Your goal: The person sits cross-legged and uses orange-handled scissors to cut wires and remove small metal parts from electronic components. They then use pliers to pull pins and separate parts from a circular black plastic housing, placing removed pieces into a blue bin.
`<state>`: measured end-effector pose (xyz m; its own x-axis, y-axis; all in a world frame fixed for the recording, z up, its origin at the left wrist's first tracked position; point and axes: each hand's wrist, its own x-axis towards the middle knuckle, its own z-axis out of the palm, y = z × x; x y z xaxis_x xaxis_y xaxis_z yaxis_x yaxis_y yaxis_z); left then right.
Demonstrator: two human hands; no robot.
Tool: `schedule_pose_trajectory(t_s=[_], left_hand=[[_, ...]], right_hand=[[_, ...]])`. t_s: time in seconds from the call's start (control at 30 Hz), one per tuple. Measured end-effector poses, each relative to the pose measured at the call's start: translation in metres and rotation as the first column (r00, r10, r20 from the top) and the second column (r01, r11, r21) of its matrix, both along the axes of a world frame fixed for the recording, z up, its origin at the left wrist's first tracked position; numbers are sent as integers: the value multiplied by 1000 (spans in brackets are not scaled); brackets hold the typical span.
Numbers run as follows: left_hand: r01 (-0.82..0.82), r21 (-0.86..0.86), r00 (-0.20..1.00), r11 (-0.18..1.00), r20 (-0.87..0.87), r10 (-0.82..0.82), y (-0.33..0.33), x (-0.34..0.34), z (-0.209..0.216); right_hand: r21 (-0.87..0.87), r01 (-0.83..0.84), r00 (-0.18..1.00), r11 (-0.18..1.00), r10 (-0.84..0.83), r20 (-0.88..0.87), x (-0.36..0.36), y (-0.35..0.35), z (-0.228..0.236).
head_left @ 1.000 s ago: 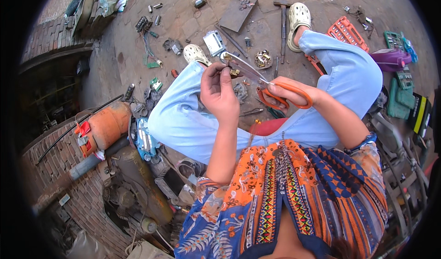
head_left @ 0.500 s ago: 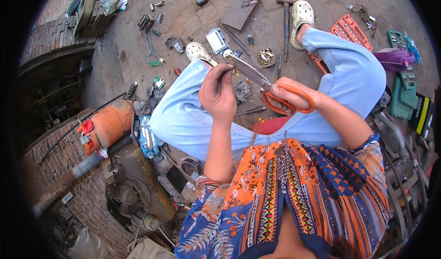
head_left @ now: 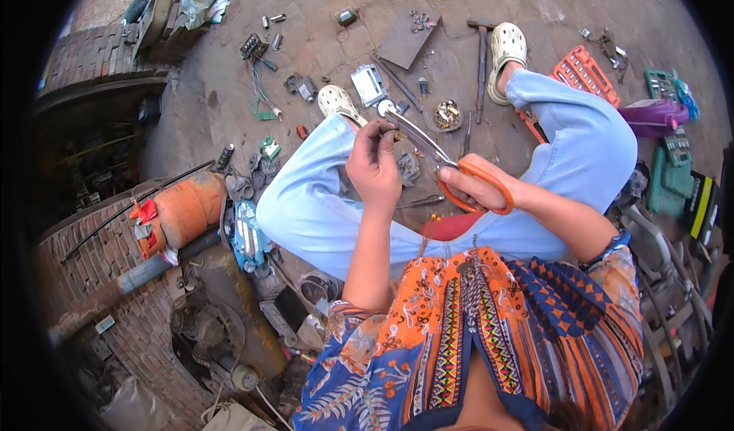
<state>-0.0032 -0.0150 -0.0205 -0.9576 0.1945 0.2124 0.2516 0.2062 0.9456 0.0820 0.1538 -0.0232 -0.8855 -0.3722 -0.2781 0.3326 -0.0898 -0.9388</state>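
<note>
My right hand (head_left: 472, 184) is closed around the orange handles of a pair of scissors (head_left: 501, 192). The long metal blades point up and left, toward the fingertips of my left hand (head_left: 376, 163). That hand is closed in a pinch on a small gold-coloured piece (head_left: 400, 136), right beside the blades. It is too small for me to tell its kind, and the fingers partly cover it. Both hands are held above the ground between my bent legs.
Beyond my hands lie a bowl of small metal parts (head_left: 447, 115), a white metal-cased unit (head_left: 369, 85), a hammer (head_left: 481, 68) and a flat metal plate (head_left: 410, 40). An orange socket case (head_left: 585, 77) is at right, an orange gas cylinder (head_left: 182, 211) at left.
The scissors' two handle loops look closer together than before. My left hand still pinches the small piece by the blades. The whole view has shifted slightly.
</note>
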Motion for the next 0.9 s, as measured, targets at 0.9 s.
schedule_pose_trajectory(t_s=[0.9], left_hand=[[124,-81,992,989,40,-121,-26,-18,5]], right_hand=[[-68,-56,978,996,68,195,4,-14,-9]])
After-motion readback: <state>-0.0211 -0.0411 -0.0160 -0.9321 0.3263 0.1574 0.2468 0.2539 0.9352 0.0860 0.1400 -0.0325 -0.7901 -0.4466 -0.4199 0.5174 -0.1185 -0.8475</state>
